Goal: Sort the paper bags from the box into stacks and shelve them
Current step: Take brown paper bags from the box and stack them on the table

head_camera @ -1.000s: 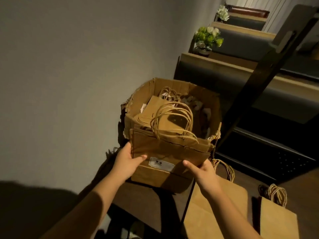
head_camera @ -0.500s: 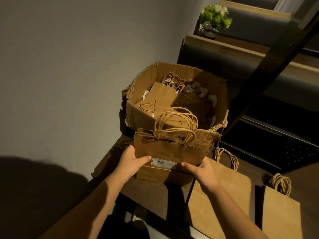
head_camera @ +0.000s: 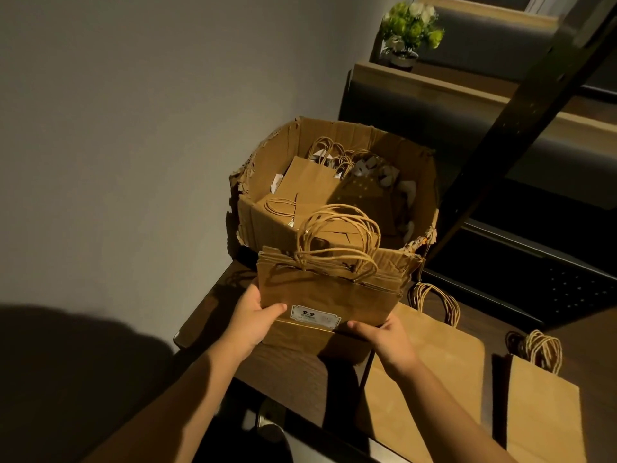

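Brown paper bag bundle (head_camera: pixel 329 295) held in front of the torn cardboard box (head_camera: pixel 337 182).

Your left hand (head_camera: pixel 250 322) and right hand (head_camera: pixel 389 339) still grip the bundle's lower corners, thumbs on its face, and it sits lower against the box than a second ago. More bags remain inside the box. Two bag stacks (head_camera: pixel 434 355) (head_camera: pixel 541 406) lie on the dark table (head_camera: pixel 293 372) to your right; a potted plant (head_camera: pixel 409 28) stands on the ledge beyond.

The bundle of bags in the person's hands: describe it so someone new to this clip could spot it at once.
Find the torn cardboard box on the dark table by the wall. Right in front of it, the left hand and right hand grip the bundle of bags upright. Unlike the flat stacks to the right, it bears a white label.
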The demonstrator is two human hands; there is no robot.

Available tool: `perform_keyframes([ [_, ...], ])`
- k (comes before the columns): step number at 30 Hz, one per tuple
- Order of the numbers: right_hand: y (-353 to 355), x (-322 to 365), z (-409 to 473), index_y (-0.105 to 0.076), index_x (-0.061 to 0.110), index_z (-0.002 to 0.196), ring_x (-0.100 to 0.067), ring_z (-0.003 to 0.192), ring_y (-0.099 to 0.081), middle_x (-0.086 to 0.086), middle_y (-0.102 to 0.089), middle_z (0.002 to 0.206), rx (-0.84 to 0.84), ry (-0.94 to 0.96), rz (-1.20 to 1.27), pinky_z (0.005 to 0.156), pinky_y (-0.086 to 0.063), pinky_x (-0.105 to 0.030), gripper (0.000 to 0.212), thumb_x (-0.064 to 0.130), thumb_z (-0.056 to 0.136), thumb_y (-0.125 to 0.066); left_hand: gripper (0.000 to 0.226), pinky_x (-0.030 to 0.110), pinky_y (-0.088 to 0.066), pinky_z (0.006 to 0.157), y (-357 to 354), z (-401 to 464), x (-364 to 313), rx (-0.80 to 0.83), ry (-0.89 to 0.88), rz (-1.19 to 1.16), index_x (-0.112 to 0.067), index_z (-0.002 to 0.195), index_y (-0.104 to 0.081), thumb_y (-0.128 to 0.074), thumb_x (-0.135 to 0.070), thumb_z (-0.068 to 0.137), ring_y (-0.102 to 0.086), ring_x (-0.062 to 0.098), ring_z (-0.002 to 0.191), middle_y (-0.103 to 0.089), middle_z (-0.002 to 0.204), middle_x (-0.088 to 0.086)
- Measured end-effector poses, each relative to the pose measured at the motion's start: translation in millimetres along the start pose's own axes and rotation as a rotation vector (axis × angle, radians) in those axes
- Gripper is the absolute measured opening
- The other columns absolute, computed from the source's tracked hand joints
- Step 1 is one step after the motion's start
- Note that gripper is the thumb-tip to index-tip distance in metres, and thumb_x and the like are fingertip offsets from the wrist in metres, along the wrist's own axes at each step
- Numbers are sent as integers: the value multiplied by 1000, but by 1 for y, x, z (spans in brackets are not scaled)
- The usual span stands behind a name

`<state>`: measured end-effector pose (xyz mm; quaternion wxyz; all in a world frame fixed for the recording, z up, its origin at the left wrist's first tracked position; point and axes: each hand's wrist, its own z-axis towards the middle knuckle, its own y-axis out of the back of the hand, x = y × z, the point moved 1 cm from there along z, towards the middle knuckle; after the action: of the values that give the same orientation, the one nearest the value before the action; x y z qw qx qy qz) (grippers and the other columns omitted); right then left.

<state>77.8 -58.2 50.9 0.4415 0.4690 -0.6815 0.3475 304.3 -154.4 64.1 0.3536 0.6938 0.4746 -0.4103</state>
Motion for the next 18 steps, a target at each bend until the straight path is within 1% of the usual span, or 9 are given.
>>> perform_keyframes([
  [2, 0, 0, 1, -66, 6, 110, -25, 101, -69, -9, -74, 104, -12, -1, 14, 77, -56, -25, 30, -5, 82, -67, 33, 44, -50, 98, 0, 1, -1, 5, -8, 2, -33, 107, -55, -69, -10, 87, -63, 16, 108, -67, 113, -1],
  [5, 0, 2, -1, -65, 9, 111, -21, 100, -70, -8, -74, 106, 2, -8, 14, 79, -56, -26, 31, -3, 83, -68, 35, 45, -50, 99, 0, 1, 0, 17, -8, 15, -33, 109, -55, -70, -11, 87, -63, 16, 109, -67, 114, -1],
  [8, -3, 8, -3, -65, 12, 107, -14, 94, -71, -5, -73, 104, 21, -17, 0, 72, -55, -21, 29, -4, 83, -67, 34, 42, -50, 98, 1, 0, 0, 18, 1, 34, -34, 108, -54, -70, -13, 87, -62, 15, 109, -67, 114, -3],
  [10, -3, 13, -5, -64, 15, 105, -12, 93, -70, -1, -73, 102, 18, -14, -5, 71, -54, -18, 28, -4, 84, -67, 32, 43, -51, 97, 1, -1, -3, 22, -14, 54, -34, 106, -54, -70, -13, 87, -63, 16, 109, -67, 113, -2],
  [12, 1, 17, -8, -63, 14, 106, -13, 93, -70, 1, -74, 99, -1, -18, 6, 68, -54, -17, 29, -4, 84, -67, 33, 44, -51, 98, 0, -3, -8, 41, -37, 73, -36, 107, -54, -70, -15, 87, -63, 16, 110, -67, 114, -3],
  [14, 11, 25, -15, -63, 9, 107, -16, 90, -71, -1, -74, 96, -21, -8, 24, 67, -55, -19, 29, -6, 83, -66, 37, 38, -50, 99, -5, -7, -19, 94, -80, 79, -40, 111, -52, -68, -14, 89, -61, 12, 113, -66, 117, -8],
  [16, 24, 36, -28, -62, 4, 110, -18, 92, -72, -5, -75, 99, -30, 22, 16, 69, -57, -23, 31, -6, 81, -67, 42, 31, -46, 99, -16, -11, -32, 152, -125, 102, -43, 112, -48, -65, -11, 91, -57, 6, 115, -62, 118, -14],
  [18, 40, 45, -42, -62, 6, 109, -18, 91, -72, -5, -75, 98, -64, 59, 24, 69, -58, -24, 31, -6, 81, -67, 43, 33, -43, 103, -31, -16, -43, 196, -160, 128, -43, 112, -46, -65, -10, 91, -54, 6, 118, -59, 121, -15],
])
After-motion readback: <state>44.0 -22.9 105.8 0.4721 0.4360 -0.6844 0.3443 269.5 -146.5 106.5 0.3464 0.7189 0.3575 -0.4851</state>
